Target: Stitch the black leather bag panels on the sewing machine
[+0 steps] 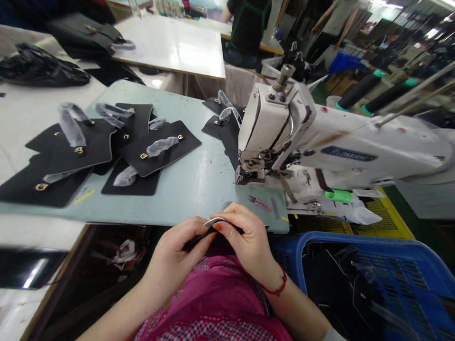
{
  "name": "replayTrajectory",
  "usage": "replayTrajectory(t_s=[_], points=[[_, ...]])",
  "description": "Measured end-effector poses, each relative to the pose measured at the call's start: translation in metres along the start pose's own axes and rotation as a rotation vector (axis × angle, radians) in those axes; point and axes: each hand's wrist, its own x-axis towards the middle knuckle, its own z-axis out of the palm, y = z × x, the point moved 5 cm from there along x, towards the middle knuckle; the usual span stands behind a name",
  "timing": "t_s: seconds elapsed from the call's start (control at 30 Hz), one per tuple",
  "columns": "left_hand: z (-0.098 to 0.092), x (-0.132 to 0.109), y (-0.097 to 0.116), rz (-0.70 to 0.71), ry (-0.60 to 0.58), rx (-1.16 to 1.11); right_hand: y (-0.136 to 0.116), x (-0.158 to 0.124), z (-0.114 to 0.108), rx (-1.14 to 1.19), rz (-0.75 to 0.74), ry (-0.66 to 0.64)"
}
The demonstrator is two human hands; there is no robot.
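- My pink apron (216,289) lies closest, below my hands.
- The pale green table (192,175) bears black panels (95,144) with wrapped handles (161,147), heaped leftward.
- The white sewing machine (341,137) stands at right.
- The blue basket (362,238) beside me holds black pieces (330,279).
- My left hand (185,241) and right hand (247,232) pinch a pale-edged dark piece (209,228) at the table's near edge.
- Pink-handled snips (260,203) lie near the machine.
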Motion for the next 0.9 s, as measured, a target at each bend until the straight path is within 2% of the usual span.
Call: replayTrajectory(t_s=[0.27,0.63,0.9], points=[[-0.002,0.003,0.005,-0.004,0.02,0.029,-0.001,0.001,0.001,0.015,-0.009,0.017],[0.001,-0.001,-0.001,-0.01,0.006,0.052,0.003,0.001,0.005,-0.017,-0.045,0.059],[-0.002,-0.002,-0.006,-0.015,-0.008,0.084,0.007,0.006,0.002,-0.012,0.026,-0.068]])
